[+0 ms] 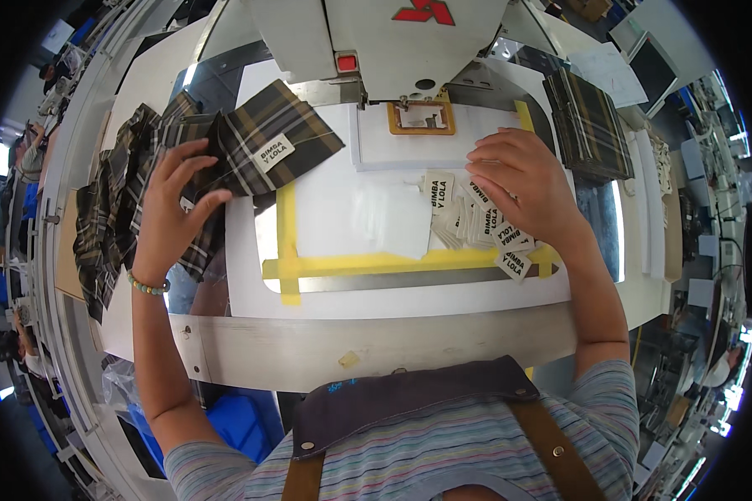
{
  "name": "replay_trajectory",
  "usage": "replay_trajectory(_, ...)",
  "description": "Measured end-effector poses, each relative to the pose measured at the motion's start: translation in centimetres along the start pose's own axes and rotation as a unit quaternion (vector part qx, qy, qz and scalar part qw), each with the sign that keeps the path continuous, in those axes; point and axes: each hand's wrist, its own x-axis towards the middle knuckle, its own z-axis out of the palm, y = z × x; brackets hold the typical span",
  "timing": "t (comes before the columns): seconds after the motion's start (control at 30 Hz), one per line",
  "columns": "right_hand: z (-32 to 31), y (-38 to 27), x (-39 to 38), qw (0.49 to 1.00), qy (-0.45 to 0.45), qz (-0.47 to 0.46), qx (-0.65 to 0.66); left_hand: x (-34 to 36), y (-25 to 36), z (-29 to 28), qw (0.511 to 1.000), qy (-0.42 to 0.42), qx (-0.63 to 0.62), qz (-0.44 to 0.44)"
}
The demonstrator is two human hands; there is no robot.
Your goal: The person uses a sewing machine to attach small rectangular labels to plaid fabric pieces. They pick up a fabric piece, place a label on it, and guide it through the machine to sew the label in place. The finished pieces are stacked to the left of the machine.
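Observation:
My left hand (pixel 175 188), thumb and fingers apart, is over a heap of dark plaid fabric pieces (pixel 129 179). Beside its fingertips lies a flat plaid piece (pixel 288 125) with a cream label (pixel 274 153) on it. On the right, my right hand (pixel 522 179) has its fingers spread and slightly curled above a loose pile of small cream printed labels (pixel 476 219); nothing shows in its grasp. A sewing machine head (pixel 409 50) stands at the far middle, above a small orange-brown frame (pixel 422 118) on a clear plate.
A neat stack of plaid pieces (pixel 589 125) sits at the back right. Yellow tape (pixel 368 266) borders the white work surface. A metal rail (pixel 376 338) runs along the near edge, with a blue bin (pixel 238 422) below left. A dark screen (pixel 650 71) is at far right.

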Motion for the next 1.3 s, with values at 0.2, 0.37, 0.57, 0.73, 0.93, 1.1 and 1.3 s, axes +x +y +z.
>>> replay_trajectory(0.2,-0.7,-1.4,0.0,1.000,-0.007,-0.018,0.009,1.8,1.8,6.2,0.998,0.039,-0.035,0.030)
replay_trajectory(0.37,-0.3,-2.9,0.1,0.998,-0.021,-0.014,0.051,2.3,-4.5,10.7,0.990,-0.022,0.137,0.007)
replay_trajectory(0.57,2.1,-3.8,2.4,0.990,-0.076,0.042,0.110,2.3,-6.5,8.8,0.985,0.034,0.162,0.051)
replay_trajectory(0.73,4.6,-4.4,4.1,0.981,-0.095,0.083,0.148,2.6,6.2,6.1,0.989,0.019,-0.067,0.130)
replay_trajectory(0.93,4.4,-4.3,3.7,0.963,-0.097,0.144,0.204,5.1,14.6,9.3,0.927,0.048,-0.225,0.297)
replay_trajectory(1.1,4.4,-4.1,4.0,0.965,-0.074,0.128,0.215,6.6,13.3,13.3,0.921,0.113,-0.287,0.237)
replay_trajectory(1.3,3.7,-3.1,3.8,0.955,-0.074,0.123,0.259,6.5,12.5,12.9,0.925,0.029,-0.360,0.118)
